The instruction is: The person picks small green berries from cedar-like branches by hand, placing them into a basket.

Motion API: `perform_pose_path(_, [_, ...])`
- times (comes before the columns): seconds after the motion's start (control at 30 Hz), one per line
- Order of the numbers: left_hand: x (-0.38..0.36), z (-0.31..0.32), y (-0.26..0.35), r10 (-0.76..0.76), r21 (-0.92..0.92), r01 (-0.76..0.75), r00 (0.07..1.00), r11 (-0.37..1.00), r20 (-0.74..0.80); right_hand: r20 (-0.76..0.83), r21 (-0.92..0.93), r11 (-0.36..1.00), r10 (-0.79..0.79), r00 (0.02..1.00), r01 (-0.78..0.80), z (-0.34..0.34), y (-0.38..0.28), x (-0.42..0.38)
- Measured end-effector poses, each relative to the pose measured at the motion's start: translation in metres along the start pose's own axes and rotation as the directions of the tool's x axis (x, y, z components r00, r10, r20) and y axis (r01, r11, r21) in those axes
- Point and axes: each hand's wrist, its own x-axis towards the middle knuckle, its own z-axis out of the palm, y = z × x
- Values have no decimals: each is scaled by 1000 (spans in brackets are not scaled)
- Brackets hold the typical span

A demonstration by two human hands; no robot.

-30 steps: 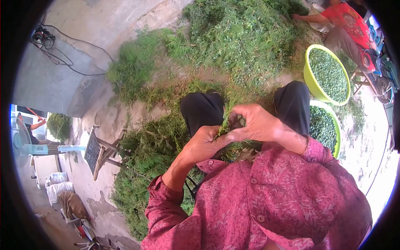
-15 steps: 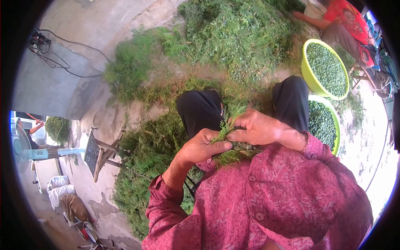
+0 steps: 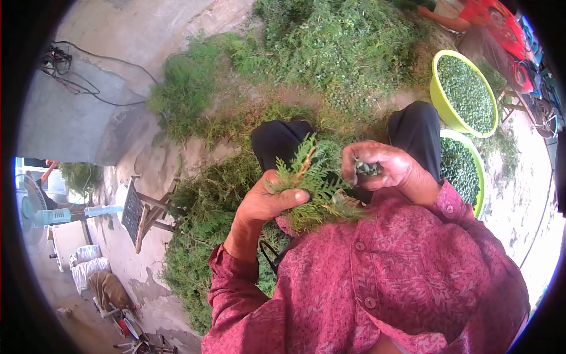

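Note:
Between the thumb and fingers of my left hand (image 3: 263, 202) is a flat, feathery evergreen sprig (image 3: 311, 177), its brown stem pointing up and away. My right hand (image 3: 383, 165) is a little to the right, apart from the sprig, with its fingers curled around several small grey-green seed cones (image 3: 367, 167). Both hands are above my lap, between my dark-trousered knees. Just beyond my right forearm stands a light-green basin (image 3: 479, 177) holding dark green cones.
A yellow-green basin (image 3: 439, 97) full of cones stands farther right. Cut branches (image 3: 342, 53) are heaped ahead, with more greenery (image 3: 197, 236) at my left. A wooden stool (image 3: 147, 212) and a fan (image 3: 44, 215) stand left. Another person's red clothing (image 3: 498, 26) shows at upper right.
My hands have moved apart. The right hand has drawn back to the right with cones now visible in it, while the left keeps the sprig, which is now more fully in view.

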Motion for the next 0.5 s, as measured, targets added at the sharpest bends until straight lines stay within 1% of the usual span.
perform_pose_path(0.03, [-1,0,1,43,-23,-45,997,999,-58,2,1,1000,1,1000,-1,2,1,0])
perform_pose_path(0.07, [-2,-4,0,47,28,-46,998,999,-38,-41,-77,997,8,999,-11,8,0,1])
perform_pose_path(0.1, [-1,-4,-1,46,29,-45,998,999,-38,-84,-154,988,10,996,-23,15,-1,2])
perform_pose_path(0.13, [0,-3,0,40,28,-39,998,999,-38,-98,-157,984,67,993,-81,22,-4,6])
perform_pose_path(0.17, [2,-3,0,36,28,-35,999,999,-39,-98,-159,984,64,993,-79,27,-4,8])
perform_pose_path(0.2, [4,-2,-2,39,30,-38,999,999,-37,-171,-251,958,95,981,-136,32,-4,11])
perform_pose_path(0.23, [4,-2,-6,23,29,-21,997,999,-71,-245,-335,921,120,962,-200,37,-5,13])
perform_pose_path(0.27, [5,-2,-8,7,26,-4,994,1000,-107,-280,-302,917,176,944,-260,45,-9,14])
perform_pose_path(0.3, [4,-2,-7,8,26,-5,994,1000,-110,-279,-303,916,178,944,-262,44,-8,14])
perform_pose_path(0.37, [4,-5,-3,-84,154,88,996,984,-32,-316,-398,896,67,946,-196,37,-4,16])
perform_pose_path(0.4, [6,-6,-4,-4,201,-7,999,980,52,-316,-398,896,67,946,-196,33,-2,18])
perform_pose_path(0.43, [8,-4,-4,-4,201,-7,999,980,53,-338,-438,884,8,941,-165,30,0,19])
perform_pose_path(0.47, [11,-2,-4,18,289,-33,998,957,55,-359,-478,868,-52,932,-135,28,0,20])
perform_pose_path(0.5, [12,0,-4,40,374,-60,997,925,60,-360,-477,868,-52,931,-136,31,-2,18])
